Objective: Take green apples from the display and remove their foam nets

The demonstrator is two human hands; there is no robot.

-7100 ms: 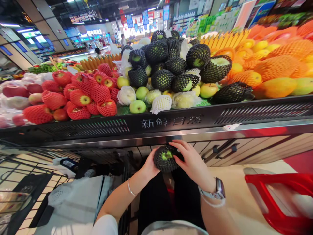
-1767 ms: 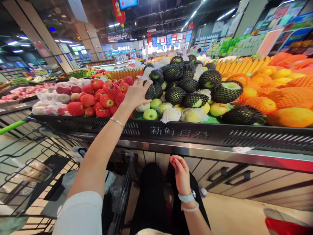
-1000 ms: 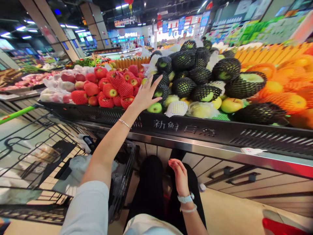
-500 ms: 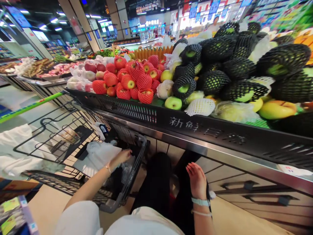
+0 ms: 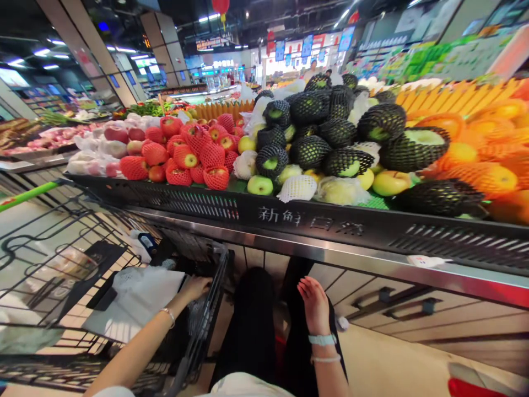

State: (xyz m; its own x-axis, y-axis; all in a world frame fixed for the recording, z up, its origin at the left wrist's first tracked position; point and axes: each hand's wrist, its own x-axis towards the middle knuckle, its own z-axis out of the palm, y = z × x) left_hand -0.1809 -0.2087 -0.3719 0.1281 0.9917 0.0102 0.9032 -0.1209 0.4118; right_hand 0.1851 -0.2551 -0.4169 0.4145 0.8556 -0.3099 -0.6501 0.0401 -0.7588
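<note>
My left hand (image 5: 196, 288) is at the front end of a black wire shopping cart (image 5: 221, 259), its fingers bent and closed at the rim, partly hard to make out. Below that hand, inside the cart, lie a white bag (image 5: 142, 295) and dark items. My right hand (image 5: 313, 298) hangs in front of my right leg, palm turned inward, fingers loosely curved and holding nothing. Ahead is a fruit stand with red-netted apples (image 5: 185, 154), a green apple (image 5: 260, 186) and fruits in black foam nets (image 5: 309, 107). Neither hand touches the fruit.
A metal-edged black ledge (image 5: 285, 218) runs along the stand's front. Oranges (image 5: 487, 165) fill the right end. Cabinet handles (image 5: 384, 300) stick out below the ledge. A red object (image 5: 471, 386) is on the floor at the lower right. Another produce counter (image 5: 37, 160) stands at left.
My view has swung right, bringing the oranges into sight and shifting the stand and cart leftward. My left hand is closer to the cart's rim. My right hand keeps much the same pose.
</note>
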